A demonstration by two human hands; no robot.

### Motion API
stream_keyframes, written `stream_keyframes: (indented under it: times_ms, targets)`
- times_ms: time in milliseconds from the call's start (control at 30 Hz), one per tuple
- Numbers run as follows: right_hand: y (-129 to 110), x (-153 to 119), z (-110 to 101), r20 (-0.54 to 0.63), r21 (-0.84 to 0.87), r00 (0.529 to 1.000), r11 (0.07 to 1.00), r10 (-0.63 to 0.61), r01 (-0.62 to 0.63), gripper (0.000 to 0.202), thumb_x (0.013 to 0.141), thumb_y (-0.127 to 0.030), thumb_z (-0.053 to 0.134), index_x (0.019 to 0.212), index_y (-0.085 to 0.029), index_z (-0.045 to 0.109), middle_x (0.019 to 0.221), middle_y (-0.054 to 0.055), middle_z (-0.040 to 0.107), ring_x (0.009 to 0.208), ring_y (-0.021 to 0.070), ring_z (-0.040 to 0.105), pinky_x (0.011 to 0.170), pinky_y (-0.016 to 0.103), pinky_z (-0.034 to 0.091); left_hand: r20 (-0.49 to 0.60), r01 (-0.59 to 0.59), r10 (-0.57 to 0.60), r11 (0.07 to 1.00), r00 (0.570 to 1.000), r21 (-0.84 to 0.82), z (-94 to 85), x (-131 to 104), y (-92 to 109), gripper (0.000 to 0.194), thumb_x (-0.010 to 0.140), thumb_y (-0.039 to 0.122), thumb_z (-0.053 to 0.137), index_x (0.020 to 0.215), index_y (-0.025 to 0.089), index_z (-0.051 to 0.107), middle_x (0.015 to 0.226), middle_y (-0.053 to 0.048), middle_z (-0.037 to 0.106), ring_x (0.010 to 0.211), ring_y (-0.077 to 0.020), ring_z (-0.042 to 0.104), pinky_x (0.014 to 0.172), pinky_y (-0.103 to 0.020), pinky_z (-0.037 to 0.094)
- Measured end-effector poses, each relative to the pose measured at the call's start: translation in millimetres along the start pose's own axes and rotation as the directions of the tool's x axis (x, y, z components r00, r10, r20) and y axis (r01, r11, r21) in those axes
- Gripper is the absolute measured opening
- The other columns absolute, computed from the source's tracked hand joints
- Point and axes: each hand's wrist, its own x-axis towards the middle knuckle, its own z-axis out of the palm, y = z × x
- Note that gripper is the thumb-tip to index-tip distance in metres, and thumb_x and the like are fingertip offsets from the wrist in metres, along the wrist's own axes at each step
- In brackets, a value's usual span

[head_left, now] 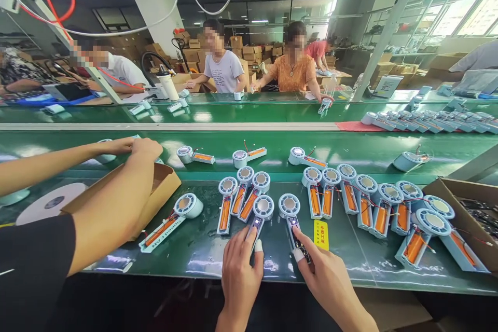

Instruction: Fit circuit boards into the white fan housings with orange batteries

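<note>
Two fan units, one under each hand, heads near each other and handles splayed toward me.
From my remote seat, left to right: my left hand (pixel 240 265) is narrow, index and thumb holding the handle of the left fan unit (pixel 263 207); its head lies at my 1 o'clock, its long axis running 1 to 7. The right fan unit (pixel 289 205) has its head at my right hand's (pixel 329 272) 11 o'clock, axis 11 to 5; that hand is narrow too, index and thumb on the handle over a dark circuit board (pixel 300 245). Each unit is nearer its own hand. How firmly either grips, I cannot tell.
</note>
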Motion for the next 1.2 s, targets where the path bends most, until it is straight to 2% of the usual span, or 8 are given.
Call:
stream_keyframes:
  times_ms: [133,267,367,500,700,867,1033,1200]
  targets:
    - [-8,-2,-10,-0.001,-0.083,1.0,0.996,-0.009,0.009,0.061,0.094,-0.024,0.042,0.153,-0.033,0.036,0.093,0.004,0.073,0.065,0.0212,0.072,0.049,0.026,0.051,0.078,0.064,-0.053,0.989,0.996,-0.134,-10.2,4,4,0.035,0.098,0.027,0.049,0.131,0.02,0.056,0.127,-0.013,0.067,0.116,-0.0277,0.065,0.094,-0.045,0.056]
    - [-34,10,-3,-0.07,-0.146,0.996,0.987,0.058,-0.068,0.052,0.089,-0.034,0.057,0.141,-0.026,0.053,0.124,0.017,0.064,0.092,0.032,0.072,0.067,0.039,0.059,0.19,0.176,-0.12,0.932,0.975,-0.316,-18.0,8,15,0.039,0.1,0.03,0.037,0.132,0.022,0.058,0.131,-0.011,0.067,0.12,-0.0261,0.064,0.097,-0.046,0.057]
    - [-55,29,17,-0.054,-0.2,0.985,0.964,0.165,-0.172,0.04,0.084,-0.04,0.068,0.117,-0.017,0.066,0.131,0.027,0.057,0.098,0.0404,0.068,0.074,0.049,0.057,0.273,0.367,-0.267,0.821,0.924,-0.437,-16.1,9,20,0.047,0.103,0.038,0.026,0.126,0.022,0.064,0.125,-0.009,0.071,0.117,-0.0259,0.067,0.095,-0.046,0.059]
    - [-56,46,29,-0.059,-0.247,0.97,0.938,0.237,-0.244,0.02,0.083,-0.026,0.068,0.1,-0.017,0.068,0.12,0.024,0.063,0.093,0.036,0.067,0.076,0.046,0.054,0.323,0.543,-0.438,0.645,0.839,-0.538,-5.4,6,9,0.059,0.103,0.049,0.017,0.117,0.021,0.068,0.12,-0.01,0.073,0.113,-0.0266,0.068,0.096,-0.047,0.058]
    - [14,79,-48,0.153,0.288,0.987,0.954,0.044,-0.087,0.03,0.097,-0.042,0.048,0.091,-0.019,0.068,0.087,0.004,0.068,0.078,0.0199,0.065,0.067,0.028,0.051,0.241,0.48,-0.427,0.643,0.871,-0.596,10.4,-6,-4,0.051,0.103,0.051,0.026,0.107,0.023,0.068,0.12,-0.011,0.071,0.114,-0.0265,0.066,0.097,-0.043,0.057]
    - [96,185,-116,0.089,-0.107,0.957,0.958,0.276,-0.266,0.033,0.099,-0.037,0.046,0.095,-0.014,0.069,0.08,0.005,0.067,0.074,0.0182,0.062,0.065,0.027,0.048,0.169,0.192,-0.124,0.856,0.978,-0.48,9.6,-2,3,0.035,0.101,0.042,0.039,0.103,0.025,0.069,0.119,-0.012,0.071,0.112,-0.0268,0.067,0.093,-0.041,0.058]
    - [151,248,-109,0.065,-0.317,0.89,0.855,0.451,-0.41,0.026,0.098,-0.036,0.063,0.114,-0.015,0.064,0.112,0.006,0.066,0.094,0.019,0.066,0.082,0.038,0.057,0.087,-0.149,0.18,0.948,0.98,-0.281,20.9,2,-9,0.026,0.097,0.039,0.048,0.109,0.024,0.066,0.11,-0.009,0.075,0.098,-0.0227,0.073,0.081,-0.033,0.06]
    - [176,248,-91,0.035,-0.435,0.875,0.796,0.482,-0.421,0.03,0.097,-0.035,0.064,0.121,-0.016,0.062,0.12,0.008,0.064,0.101,0.0216,0.066,0.086,0.042,0.057,-0.095,-0.082,0.071,0.99,0.993,-0.113,50.6,-8,0,0.04,0.103,0.037,0.028,0.096,0.023,0.065,0.095,-0.009,0.076,0.088,-0.0219,0.073,0.076,-0.034,0.056]
